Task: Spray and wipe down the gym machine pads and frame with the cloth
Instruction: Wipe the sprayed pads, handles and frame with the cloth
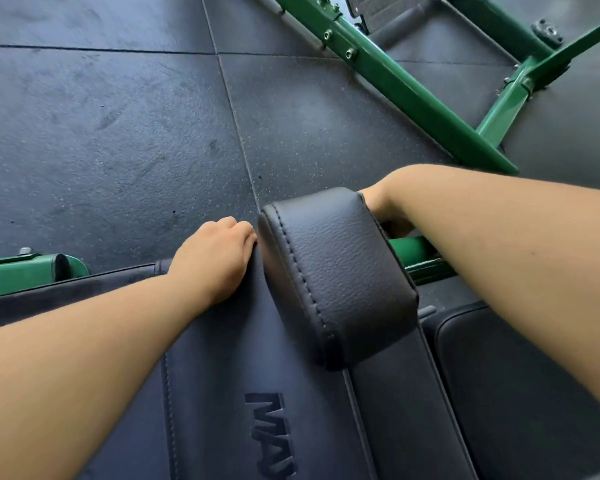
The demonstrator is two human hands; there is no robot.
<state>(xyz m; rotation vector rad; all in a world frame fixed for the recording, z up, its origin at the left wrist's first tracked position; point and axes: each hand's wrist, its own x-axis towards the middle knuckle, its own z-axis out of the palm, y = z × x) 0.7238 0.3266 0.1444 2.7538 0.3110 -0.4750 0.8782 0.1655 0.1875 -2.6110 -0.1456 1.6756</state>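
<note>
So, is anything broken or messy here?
Nothing looks broken or spilled. The small pad, big pad and green frame look whole. The floor is scuffed. One odd thing: no cloth shows, and the right hand is mostly hidden behind the small pad.

The left grip (215, 258) lies on the top of the large black pad (222, 375), fingers curled over its far edge, touching the smaller raised pad (333, 271) beside it. The right grip (378, 209) reaches behind that smaller pad, mostly hidden. Beyond them, the green frame (413, 95) stands on the dark rubber floor (118, 116).
</note>
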